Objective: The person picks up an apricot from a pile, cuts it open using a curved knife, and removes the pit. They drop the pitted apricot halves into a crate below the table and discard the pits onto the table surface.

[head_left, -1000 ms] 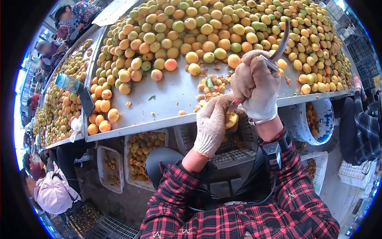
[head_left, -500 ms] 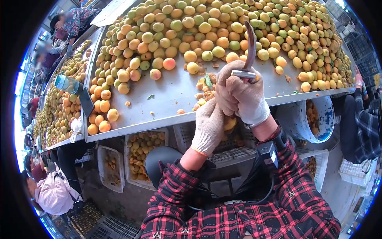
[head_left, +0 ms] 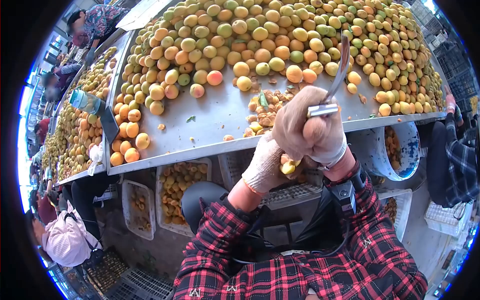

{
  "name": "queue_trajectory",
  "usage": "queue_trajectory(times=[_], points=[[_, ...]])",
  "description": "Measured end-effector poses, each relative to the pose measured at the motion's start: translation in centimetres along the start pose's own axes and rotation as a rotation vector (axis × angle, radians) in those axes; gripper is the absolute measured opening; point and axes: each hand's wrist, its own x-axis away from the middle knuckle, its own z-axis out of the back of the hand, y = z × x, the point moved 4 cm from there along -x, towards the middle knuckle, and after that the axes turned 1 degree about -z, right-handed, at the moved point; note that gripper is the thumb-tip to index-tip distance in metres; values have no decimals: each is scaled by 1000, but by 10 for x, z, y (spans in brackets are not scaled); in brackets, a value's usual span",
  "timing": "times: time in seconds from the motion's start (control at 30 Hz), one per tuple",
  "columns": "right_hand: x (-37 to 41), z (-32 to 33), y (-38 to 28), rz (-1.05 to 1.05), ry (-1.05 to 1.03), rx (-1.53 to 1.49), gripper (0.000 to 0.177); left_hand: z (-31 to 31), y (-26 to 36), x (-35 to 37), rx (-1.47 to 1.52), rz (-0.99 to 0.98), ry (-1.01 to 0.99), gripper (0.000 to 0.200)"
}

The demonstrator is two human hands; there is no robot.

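Observation:
My right hand (head_left: pixel 311 127), in a pale work glove, is closed around a curved knife (head_left: pixel 341 70). Its dark blade points up and away, and a shiny metal collar shows beside my fist. Beneath it, my gloved left hand (head_left: pixel 267 162) is closed on an apricot (head_left: pixel 288 166); yellow flesh shows below the fingers. The two hands touch, and my right hand hides most of the left fingers. Just beyond them, a small heap of apricot pits and scraps (head_left: pixel 270 107) lies on the metal table (head_left: pixel 200 122).
A large pile of apricots (head_left: pixel 260 35) covers the table's far side. Crates of apricot halves (head_left: pixel 180 192) stand below, left of my knees. A white-blue bucket (head_left: pixel 407 150) hangs at the right under the table edge. Other people sit at left and right.
Both hands have shifted slightly right and nearer to me. The knife leans further right. More of the pit heap shows, and the fruit shows lower down between the hands.

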Motion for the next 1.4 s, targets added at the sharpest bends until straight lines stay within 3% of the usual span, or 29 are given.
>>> queue_trajectory(times=[0.07,0.1,0.17,0.23,0.3,0.37,0.53,0.67,0.83,0.9,0.97,1.0,1.03,1.1,1.17,1.23,1.3,1.37,1.4], points=[[1,15,5,61,127,-79,14,2,8,-5,-197,-114,-32,40],[-6,20,8,133,242,-25,32,2,11,-8,-196,-116,-35,40],[-12,29,-6,174,423,4,27,-2,-12,-5,1066,623,285,27],[-10,44,-6,191,435,63,19,3,-14,-10,958,572,391,33],[-13,48,5,-28,334,641,14,16,-11,-17,917,290,576,35],[-12,51,21,-236,290,862,27,23,-17,-14,885,281,583,36],[-14,50,36,-219,171,1159,41,26,-15,-12,791,250,607,38],[-13,50,41,-272,162,1041,36,33,-15,-8,593,275,515,35],[-10,39,51,11,147,1196,29,37,-16,-4,407,269,531,33],[-11,38,49,41,126,1210,28,41,-21,-4,497,285,598,33],[-11,45,44,-93,75,939,29,46,-21,-5,586,301,666,33],[-10,39,31,-362,126,645,29,46,-17,-7,756,312,694,33],[-9,33,20,-465,164,576,27,46,-13,-8,927,322,719,33],[-7,40,10,-565,53,431,28,50,-10,-6,955,323,669,35],[-6,57,5,-640,-79,646,29,51,-7,-5,913,368,500,32],[-7,64,-1,-752,33,743,27,57,-1,-1,758,431,436,31],[-11,80,-4,-766,209,885,23,52,4,0,578,505,83,29],[-18,107,-1,-601,357,994,25,47,14,0,573,571,62,30],[-22,117,-2,-588,449,1085,29,47,10,-1,573,532,152,30]])
